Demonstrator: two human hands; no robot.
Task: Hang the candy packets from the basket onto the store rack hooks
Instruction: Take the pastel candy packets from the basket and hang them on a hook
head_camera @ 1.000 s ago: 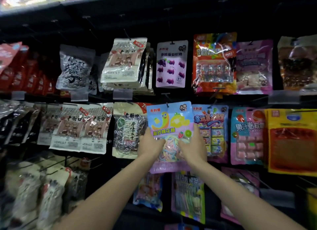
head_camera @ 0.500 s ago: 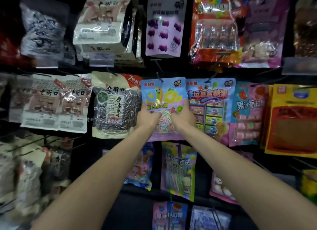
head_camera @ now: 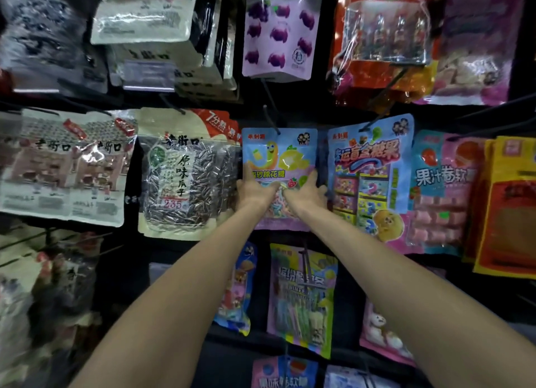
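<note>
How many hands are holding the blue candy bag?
2. The left hand grips the blue candy packet on its left side, the right hand on its right side. No other hand is in view.

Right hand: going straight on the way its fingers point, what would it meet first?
The right hand grips the blue candy packet, so its upper front comes first; beyond, likely the rack hook, depth unclear.

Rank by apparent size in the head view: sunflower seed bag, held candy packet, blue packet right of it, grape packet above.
1. sunflower seed bag
2. blue packet
3. held candy packet
Unranked: grape packet, cut off by the frame top.
</note>
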